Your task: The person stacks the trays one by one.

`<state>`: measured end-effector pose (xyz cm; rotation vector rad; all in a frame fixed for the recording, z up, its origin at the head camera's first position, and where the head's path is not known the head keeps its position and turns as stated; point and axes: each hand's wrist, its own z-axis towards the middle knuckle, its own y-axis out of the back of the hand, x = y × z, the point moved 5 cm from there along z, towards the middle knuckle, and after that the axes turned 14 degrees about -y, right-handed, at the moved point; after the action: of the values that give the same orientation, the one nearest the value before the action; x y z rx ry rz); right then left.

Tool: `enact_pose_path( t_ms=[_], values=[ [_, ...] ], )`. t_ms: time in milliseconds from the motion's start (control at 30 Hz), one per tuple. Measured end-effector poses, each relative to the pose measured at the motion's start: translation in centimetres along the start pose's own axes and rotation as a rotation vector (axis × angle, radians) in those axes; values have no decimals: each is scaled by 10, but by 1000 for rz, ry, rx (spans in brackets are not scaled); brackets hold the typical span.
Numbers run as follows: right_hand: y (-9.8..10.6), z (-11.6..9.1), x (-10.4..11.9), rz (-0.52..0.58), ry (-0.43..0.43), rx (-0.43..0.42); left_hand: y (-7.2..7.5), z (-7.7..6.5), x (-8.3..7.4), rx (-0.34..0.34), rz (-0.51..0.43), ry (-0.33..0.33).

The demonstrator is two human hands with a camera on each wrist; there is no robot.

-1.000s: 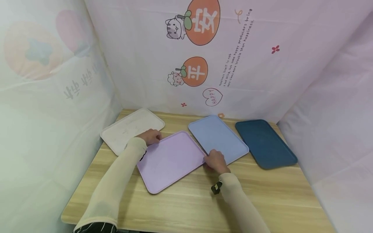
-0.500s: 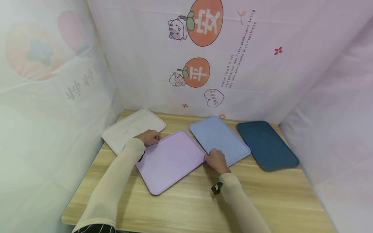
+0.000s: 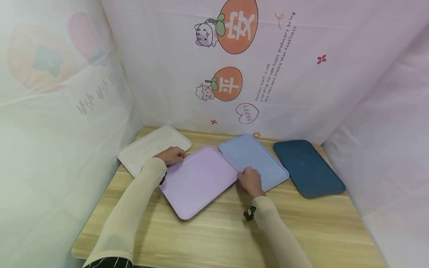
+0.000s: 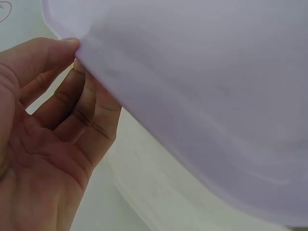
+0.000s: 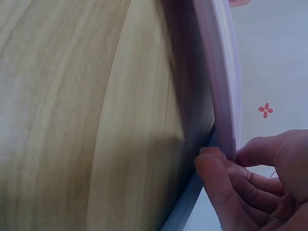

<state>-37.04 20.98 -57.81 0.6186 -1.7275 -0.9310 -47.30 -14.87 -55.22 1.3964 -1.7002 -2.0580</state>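
Note:
A lilac tray (image 3: 201,182) is held at a slant between both hands. At its far left edge my left hand (image 3: 171,155) pinches the rim; in the left wrist view, the thumb of the left hand (image 4: 48,130) lies on top and the curled fingers go under the tray (image 4: 192,96). My right hand (image 3: 250,181) grips the right corner. Seen from the right wrist, the right hand (image 5: 255,183) has thumb and fingers on either side of the rim, and a shadow falls on the wood below the tray (image 5: 224,77).
A white tray (image 3: 147,149) lies at the back left, partly under my left hand. Behind my right hand lies a light blue tray (image 3: 258,160), with a dark teal tray (image 3: 308,167) farther right. The wooden table (image 3: 214,238) is bounded by printed cloth walls (image 3: 161,74).
Over the last half second the lilac tray has shifted slightly up and to the right, its near corner rising from the table. Both hands keep their hold; the other trays lie as before.

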Motion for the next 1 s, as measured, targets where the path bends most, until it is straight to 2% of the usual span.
enact_pose_path(
  t_ms=[67, 167, 300, 400, 533, 600, 833, 1000],
  values=[
    [11, -10, 8, 5, -25, -12, 2, 1, -3, -4, -1, -6],
    [15, -14, 10, 25, -40, -42, 3, 1, -4, -11, 6, -11],
    [18, -11, 12, 118, -23, -90, 4, -1, -1, -26, 7, -16],
    [13, 1, 5, 190, 2, -135, 5, -4, 1, -41, -7, -14],
    [10, 2, 8, 288, -22, -108, 8, -6, 1, -65, -30, 12],
    [12, -9, 18, 338, -50, -63, 9, -7, -1, -74, -44, 30],
    [2, -14, 24, 520, -57, 20, 9, -10, -1, -100, -53, 102],
    [5, -14, 29, 529, -29, 14, 16, -13, -13, -126, -55, 158]
  ],
)
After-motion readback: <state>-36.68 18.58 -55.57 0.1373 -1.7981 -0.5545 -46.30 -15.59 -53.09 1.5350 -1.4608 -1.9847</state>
